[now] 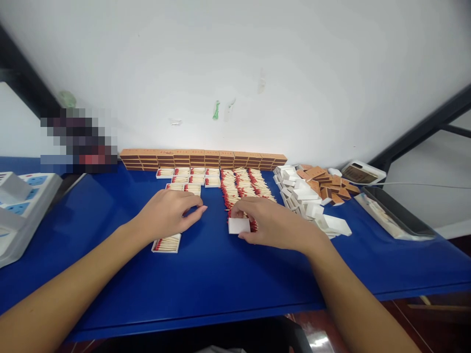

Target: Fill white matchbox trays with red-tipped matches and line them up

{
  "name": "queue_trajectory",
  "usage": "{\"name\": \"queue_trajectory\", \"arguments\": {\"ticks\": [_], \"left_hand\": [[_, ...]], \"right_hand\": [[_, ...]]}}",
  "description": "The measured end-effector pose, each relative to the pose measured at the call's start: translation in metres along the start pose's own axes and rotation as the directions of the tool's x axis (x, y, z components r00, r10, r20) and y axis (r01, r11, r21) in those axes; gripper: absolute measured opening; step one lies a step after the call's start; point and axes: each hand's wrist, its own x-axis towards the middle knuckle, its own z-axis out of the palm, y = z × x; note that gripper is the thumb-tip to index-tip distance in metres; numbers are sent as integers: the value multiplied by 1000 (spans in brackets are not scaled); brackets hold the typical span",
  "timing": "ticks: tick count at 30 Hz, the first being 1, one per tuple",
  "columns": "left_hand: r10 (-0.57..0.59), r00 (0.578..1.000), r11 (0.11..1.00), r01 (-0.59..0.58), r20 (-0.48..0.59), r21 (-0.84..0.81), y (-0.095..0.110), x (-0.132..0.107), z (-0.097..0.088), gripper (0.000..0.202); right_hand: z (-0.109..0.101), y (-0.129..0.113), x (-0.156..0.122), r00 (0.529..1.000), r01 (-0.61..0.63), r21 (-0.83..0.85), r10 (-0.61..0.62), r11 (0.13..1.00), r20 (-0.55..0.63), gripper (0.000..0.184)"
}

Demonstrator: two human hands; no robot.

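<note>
My right hand (274, 223) grips a small white matchbox tray (239, 225) between thumb and fingers, at the near end of a heap of red-tipped matches (245, 185). My left hand (169, 212) rests palm down on the blue table (206, 274), fingers curled together, with nothing visible in them. Just under its wrist lies a filled tray of matches (167, 243). More filled trays (189, 177) lie in rows beyond the left hand.
A row of stacked brown matchboxes (202, 158) lines the wall. Empty white trays (305, 196) and brown sleeves (326, 182) pile up on the right. A phone (403, 212) and a white charger (362, 172) lie far right; a power strip (22, 206) sits far left.
</note>
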Motion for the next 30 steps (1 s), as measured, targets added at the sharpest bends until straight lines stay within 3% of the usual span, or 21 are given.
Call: {"name": "queue_trajectory", "arguments": {"ticks": [10, 15, 19, 22, 25, 30], "left_hand": [[34, 999, 999, -34, 8, -2, 2, 0, 4, 32], [2, 998, 994, 5, 67, -109, 8, 2, 3, 29], [35, 986, 957, 13, 162, -288, 32, 2, -1, 29], [128, 951, 920, -8, 282, -391, 60, -1, -2, 19], [245, 912, 926, -118, 330, -359, 82, -6, 3, 22], [250, 911, 962, -193, 330, -196, 88, -11, 19, 41]], "right_hand": [[-7, 2, -5, 997, -53, 12, 53, 999, -58, 29], [-13, 2, -7, 995, -48, -10, 47, 999, -90, 28], [-15, 2, -9, 991, -48, -8, 47, 999, -127, 26], [-16, 5, -10, 980, -32, -10, 29, 999, -199, 25], [-15, 11, -10, 959, -26, -47, 12, 999, -284, 29], [-15, 15, -12, 902, -35, -83, -4, 996, -432, 33]]}}
